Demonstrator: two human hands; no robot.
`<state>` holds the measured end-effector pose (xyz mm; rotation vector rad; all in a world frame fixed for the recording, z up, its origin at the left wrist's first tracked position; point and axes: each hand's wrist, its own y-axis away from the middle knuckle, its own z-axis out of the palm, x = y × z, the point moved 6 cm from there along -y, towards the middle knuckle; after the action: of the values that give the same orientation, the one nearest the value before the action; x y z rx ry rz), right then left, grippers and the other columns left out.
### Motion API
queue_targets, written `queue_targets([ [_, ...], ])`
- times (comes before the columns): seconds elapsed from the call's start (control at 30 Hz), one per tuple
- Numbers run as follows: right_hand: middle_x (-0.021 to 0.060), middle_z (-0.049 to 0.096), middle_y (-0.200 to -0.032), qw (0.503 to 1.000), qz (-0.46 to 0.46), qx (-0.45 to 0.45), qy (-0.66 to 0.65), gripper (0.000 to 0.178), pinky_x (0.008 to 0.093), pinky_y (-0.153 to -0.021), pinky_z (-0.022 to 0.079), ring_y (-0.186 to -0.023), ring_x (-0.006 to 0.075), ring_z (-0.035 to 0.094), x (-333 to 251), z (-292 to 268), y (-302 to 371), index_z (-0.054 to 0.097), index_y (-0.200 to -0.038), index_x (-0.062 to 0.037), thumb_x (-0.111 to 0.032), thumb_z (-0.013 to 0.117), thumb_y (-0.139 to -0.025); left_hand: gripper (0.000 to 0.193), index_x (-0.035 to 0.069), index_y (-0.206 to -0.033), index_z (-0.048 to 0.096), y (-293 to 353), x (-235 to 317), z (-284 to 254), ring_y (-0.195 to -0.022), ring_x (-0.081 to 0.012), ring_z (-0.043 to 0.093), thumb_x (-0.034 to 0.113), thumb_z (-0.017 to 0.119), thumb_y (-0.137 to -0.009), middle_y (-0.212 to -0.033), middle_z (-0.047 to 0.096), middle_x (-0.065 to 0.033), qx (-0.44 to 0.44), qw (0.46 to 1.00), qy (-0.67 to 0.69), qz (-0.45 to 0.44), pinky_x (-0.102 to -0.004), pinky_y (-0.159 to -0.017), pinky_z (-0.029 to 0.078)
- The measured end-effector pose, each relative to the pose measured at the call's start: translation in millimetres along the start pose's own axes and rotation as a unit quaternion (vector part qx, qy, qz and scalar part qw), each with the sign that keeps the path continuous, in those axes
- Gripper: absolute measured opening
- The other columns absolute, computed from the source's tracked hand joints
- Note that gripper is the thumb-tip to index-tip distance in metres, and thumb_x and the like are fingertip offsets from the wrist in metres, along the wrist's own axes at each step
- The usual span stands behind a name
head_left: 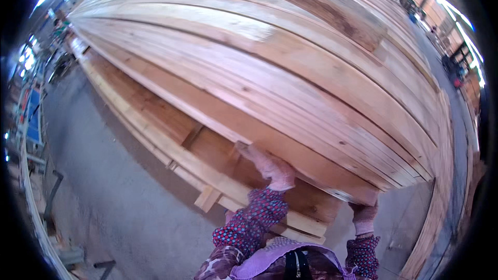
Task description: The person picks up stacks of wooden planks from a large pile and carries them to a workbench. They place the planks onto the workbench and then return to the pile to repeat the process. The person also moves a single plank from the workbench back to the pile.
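A long pale wooden board lies along the near side of a large stack of timber. My left hand, in a light pinkish glove, is closed on the board's near edge, partway along it. My right hand, in a similar glove, grips the board's near right end; its fingers are mostly hidden by the wood. Both forearms wear dark sleeves with a red and blue pattern. Below the board, a lower layer of wood shows in a gap.
Long boards fill the stack, with a thicker rough-edged plank on top. A short wood block sticks out at the near side. Grey floor lies to the left. More timber stands at the right, and metal framing at the far left.
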<state>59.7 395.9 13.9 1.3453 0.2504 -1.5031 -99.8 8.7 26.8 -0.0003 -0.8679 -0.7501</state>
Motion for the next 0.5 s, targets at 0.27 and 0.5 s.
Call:
queue_targets([
  [0.27,0.0055,0.065,-0.126,0.998,0.030,-0.013,-0.052,0.049,0.0435,-0.086,0.053,-0.110,0.0268,0.062,1,16,-21,0.059,-0.131,-0.0194,-0.055,0.051,-0.097,0.081,0.008,-0.161,0.011,8,28,38,-0.144,-0.0173,0.027,0.011,0.060,-0.097,-0.165,0.019,-0.0055,-0.001,0.972,-0.148,0.182,-0.0316,-0.120,0.020],
  [0.5,0.0098,0.062,-0.131,0.961,0.083,-0.179,0.195,0.058,0.0459,-0.092,0.050,-0.115,0.0308,0.060,67,26,8,0.058,-0.133,-0.0144,-0.054,0.061,-0.090,0.092,-0.004,-0.158,0.005,15,50,34,-0.154,-0.0269,0.007,0.015,0.067,-0.092,-0.166,0.008,-0.0182,-0.086,0.891,-0.426,0.130,-0.0342,-0.124,0.005],
])
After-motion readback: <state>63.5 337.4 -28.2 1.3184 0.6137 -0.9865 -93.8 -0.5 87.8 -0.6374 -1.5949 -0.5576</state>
